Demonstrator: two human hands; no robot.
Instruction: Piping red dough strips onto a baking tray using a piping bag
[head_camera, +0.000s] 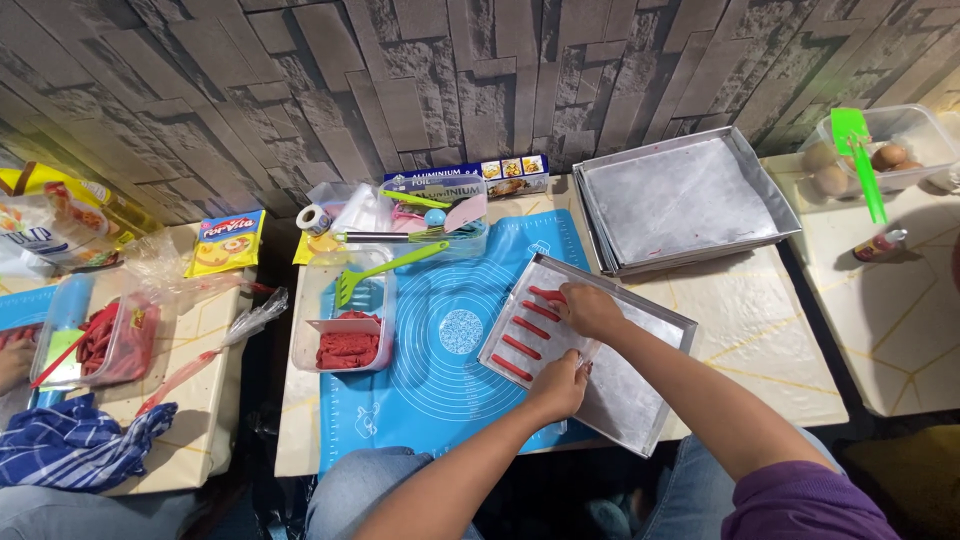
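Observation:
A metal baking tray (640, 410) lies tilted on the table, partly over a blue silicone mat (440, 370). Several red dough sticks (525, 345) lie in a row at the tray's left end. My right hand (588, 310) rests on the tray, fingers on the sticks near its far edge. My left hand (557, 388) is at the tray's near side, fingers curled over a stick; what it pinches is hidden.
A clear tub of red dough (347, 345) with a green spatula (385, 268) stands left of the mat. Stacked empty trays (685, 200) sit behind. A box of eggs (885, 150) is far right; another tub of red sticks (105, 340) and a blue cloth (75, 440) lie left.

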